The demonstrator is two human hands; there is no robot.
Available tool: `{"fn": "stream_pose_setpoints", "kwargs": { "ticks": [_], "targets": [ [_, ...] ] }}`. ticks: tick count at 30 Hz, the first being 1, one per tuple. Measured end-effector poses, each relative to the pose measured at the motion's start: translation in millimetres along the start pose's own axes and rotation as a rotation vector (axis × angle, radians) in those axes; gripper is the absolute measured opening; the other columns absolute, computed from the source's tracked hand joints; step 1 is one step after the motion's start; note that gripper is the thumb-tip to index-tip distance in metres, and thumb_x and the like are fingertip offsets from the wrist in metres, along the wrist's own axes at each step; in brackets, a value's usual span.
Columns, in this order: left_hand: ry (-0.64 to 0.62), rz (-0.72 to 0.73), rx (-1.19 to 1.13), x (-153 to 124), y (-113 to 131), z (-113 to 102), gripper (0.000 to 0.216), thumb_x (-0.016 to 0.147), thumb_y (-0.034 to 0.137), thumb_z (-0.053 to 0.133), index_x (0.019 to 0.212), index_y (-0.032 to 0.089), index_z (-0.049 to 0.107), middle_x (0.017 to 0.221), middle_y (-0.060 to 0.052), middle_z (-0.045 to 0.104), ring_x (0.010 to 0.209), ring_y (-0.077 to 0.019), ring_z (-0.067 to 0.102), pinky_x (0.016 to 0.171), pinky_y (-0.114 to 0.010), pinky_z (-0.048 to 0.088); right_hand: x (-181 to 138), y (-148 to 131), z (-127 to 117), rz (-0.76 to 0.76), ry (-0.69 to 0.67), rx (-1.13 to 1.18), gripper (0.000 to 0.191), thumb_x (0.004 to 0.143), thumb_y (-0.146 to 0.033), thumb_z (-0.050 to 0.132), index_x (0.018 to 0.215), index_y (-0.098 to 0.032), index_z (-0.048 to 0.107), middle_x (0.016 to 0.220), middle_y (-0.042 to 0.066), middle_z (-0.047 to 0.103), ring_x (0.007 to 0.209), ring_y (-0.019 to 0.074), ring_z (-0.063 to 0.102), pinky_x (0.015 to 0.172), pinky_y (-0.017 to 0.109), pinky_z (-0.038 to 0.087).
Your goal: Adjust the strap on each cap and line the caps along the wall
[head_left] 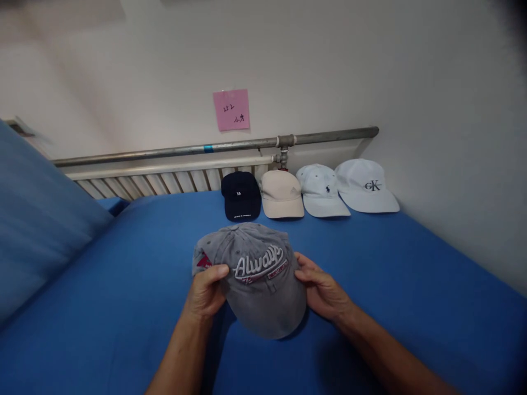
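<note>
A grey baseball cap (267,304) with raised "Always" lettering is held up over the blue sheet, its brim tilted down toward me. My left hand (205,291) grips its left side, thumb on the front and fingers hidden behind. On the right side, my right hand (321,288) pinches the cap's edge near the brim. Beyond it stand a black cap (241,196), a beige cap (282,195), a pale cap with a small dark emblem (321,191) and a white cap with "CK" letters (366,186), side by side in a row.
The blue sheet (135,285) covers the surface beneath. Behind the caps run a radiator (177,180) and a metal pipe (164,152) along the wall. A pink note (231,109) is stuck above the pipe. Blue fabric (37,219) hangs at the left.
</note>
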State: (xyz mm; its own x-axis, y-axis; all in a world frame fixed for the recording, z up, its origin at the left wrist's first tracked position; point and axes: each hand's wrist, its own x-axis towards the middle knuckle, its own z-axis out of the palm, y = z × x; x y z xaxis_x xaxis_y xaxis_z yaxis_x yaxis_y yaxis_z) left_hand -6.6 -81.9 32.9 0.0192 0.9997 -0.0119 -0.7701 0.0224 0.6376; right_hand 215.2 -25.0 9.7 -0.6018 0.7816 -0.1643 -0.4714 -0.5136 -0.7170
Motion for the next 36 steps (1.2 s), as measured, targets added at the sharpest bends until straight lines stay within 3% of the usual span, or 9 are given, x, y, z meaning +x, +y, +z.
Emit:
{"fn": "stream_pose_setpoints", "kwargs": {
  "ticks": [3,11,15,21,29,32,36],
  "targets": [
    [0.007,0.030,0.013,-1,2,3,0.040,0.057,0.006,0.068,0.094,0.020,0.073,0.095,-0.008,0.075,0.116,-0.0380,0.059,0.103,-0.052,0.042,0,0,-3,0.010,-0.032,0.001,0.030,0.060,-0.018,0.074,0.088,-0.021,0.066,0.085,0.000,0.071,0.076,0.0163,0.063,0.080,0.032,0.044],
    [0.127,0.086,0.125,-6,4,8,0.054,0.048,0.010,0.075,0.102,0.019,0.072,0.082,-0.007,0.076,0.104,-0.0380,0.065,0.100,-0.052,0.045,4,1,-9,-0.009,-0.072,0.015,0.032,0.062,-0.017,0.075,0.093,-0.020,0.068,0.090,0.000,0.072,0.080,0.0147,0.064,0.079,0.029,0.044],
    [0.194,0.107,0.185,-7,3,11,0.055,0.045,0.013,0.076,0.100,0.019,0.072,0.084,-0.007,0.076,0.096,-0.0375,0.068,0.095,-0.053,0.050,5,2,-12,-0.005,-0.094,0.016,0.031,0.063,-0.017,0.075,0.094,-0.020,0.068,0.091,0.000,0.073,0.081,0.0141,0.065,0.080,0.028,0.044],
    [0.213,0.108,0.216,-8,4,14,0.053,0.045,0.014,0.075,0.097,0.021,0.071,0.087,-0.007,0.076,0.100,-0.0377,0.067,0.095,-0.052,0.050,6,3,-14,-0.008,-0.104,0.007,0.031,0.065,-0.018,0.074,0.095,-0.021,0.068,0.091,0.000,0.073,0.079,0.0142,0.066,0.079,0.029,0.045],
    [0.170,0.128,0.208,-9,5,20,0.045,0.045,0.011,0.076,0.089,0.019,0.073,0.087,-0.006,0.076,0.104,-0.0353,0.066,0.098,-0.049,0.048,6,2,-14,0.003,-0.068,0.012,0.030,0.061,-0.016,0.071,0.091,-0.021,0.069,0.087,-0.001,0.073,0.077,0.0148,0.065,0.079,0.030,0.044],
    [0.160,0.139,0.174,-7,6,19,0.036,0.048,0.012,0.078,0.083,0.020,0.074,0.086,-0.006,0.076,0.097,-0.0322,0.069,0.093,-0.046,0.052,6,1,-15,-0.011,-0.062,0.016,0.033,0.058,-0.014,0.067,0.089,-0.022,0.069,0.087,0.000,0.073,0.080,0.0188,0.065,0.081,0.034,0.044],
    [0.312,0.274,0.048,-2,11,19,0.020,0.051,0.017,0.079,0.070,0.020,0.073,0.075,-0.002,0.076,0.077,-0.0206,0.072,0.074,-0.027,0.058,8,-3,-20,-0.018,-0.035,-0.033,0.031,0.054,-0.012,0.063,0.083,-0.022,0.069,0.082,0.000,0.073,0.075,0.0189,0.063,0.075,0.033,0.044]
  ]
}}
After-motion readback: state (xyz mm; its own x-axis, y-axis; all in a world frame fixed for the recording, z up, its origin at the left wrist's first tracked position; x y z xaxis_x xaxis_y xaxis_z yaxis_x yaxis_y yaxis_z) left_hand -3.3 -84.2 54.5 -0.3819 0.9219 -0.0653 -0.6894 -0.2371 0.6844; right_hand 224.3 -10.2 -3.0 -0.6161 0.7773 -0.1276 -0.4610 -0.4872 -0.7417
